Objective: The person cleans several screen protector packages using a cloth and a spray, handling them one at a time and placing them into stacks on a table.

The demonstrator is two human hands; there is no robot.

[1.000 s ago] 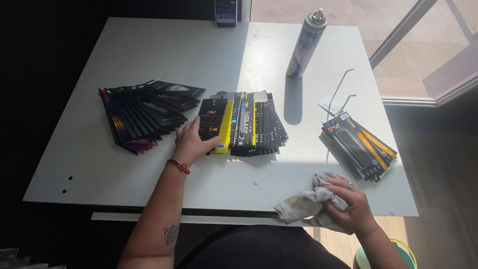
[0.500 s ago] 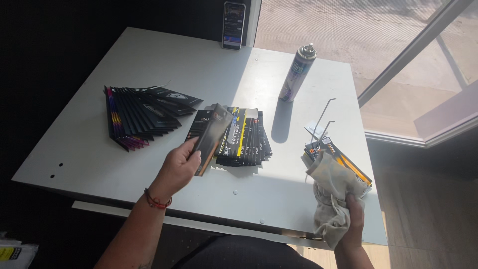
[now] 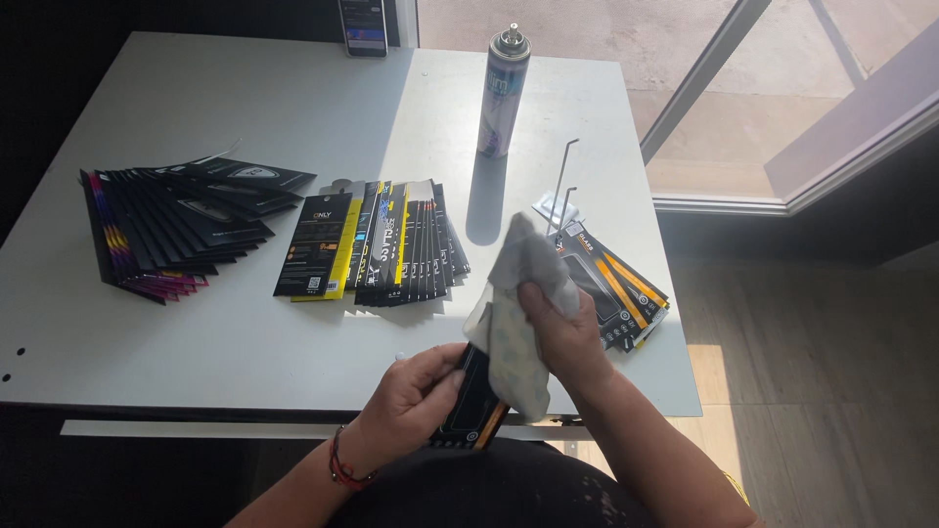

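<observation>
My left hand [image 3: 416, 396] grips a flat black package [image 3: 471, 406] with an orange edge, held over the near edge of the white table [image 3: 245, 108]. My right hand [image 3: 559, 328] presses a grey cloth [image 3: 514, 313] against that package, and the cloth covers most of its upper part. Both hands are close together just in front of my body.
A fanned row of black and yellow packages [image 3: 372, 249] lies mid-table, a fan of dark packages [image 3: 171, 230] at left, and a small stack with orange stripes [image 3: 621, 284] at right by two metal hooks [image 3: 567, 186]. A spray can [image 3: 503, 93] stands further back; a phone [image 3: 364, 24] is at the far edge.
My left hand lifted a package from the middle row and brought it toward me. My right hand raised the cloth from the table's corner onto that package.
</observation>
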